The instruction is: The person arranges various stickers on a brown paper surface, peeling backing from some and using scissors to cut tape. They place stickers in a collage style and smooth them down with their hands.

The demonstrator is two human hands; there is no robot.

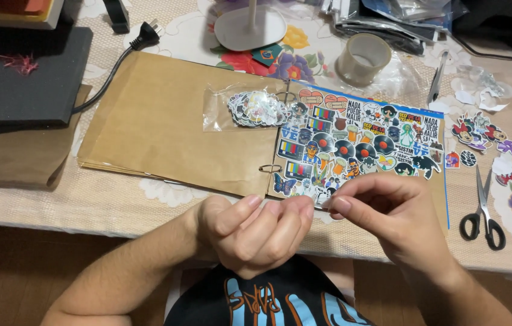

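While the left hand (256,232) curls into a loose fist, its fingertips meet those of the right hand (388,211) at the near edge of the counter (87,199), and between them they pinch a small sticker (322,198), too tiny and too covered by fingers to make out its picture. Both hands are closed on it, the right with thumb and forefinger pressed together, the left with fingers bent inward.

Just beyond the fingertips lies an open ring-bound album (165,121) of brown paper. Its right page (364,145) is crowded with colourful stickers: cartoon faces, records, butterflies, hearts. Its left page is bare brown paper, and a clear bag of stickers (250,108) rests on it near the rings.

To the right of the album, loose stickers (479,133) lie scattered on the floral cloth, and black-handled scissors (484,211) lie near the counter's edge, blades pointing away. Farther back sit a roll of clear tape (363,57), a white round lamp base (250,27), and a metal tool (437,78), perhaps tweezers or a pen. At far left a dark grey box (20,75) sits on brown paper, with a black plug and cord (129,51) beside it.
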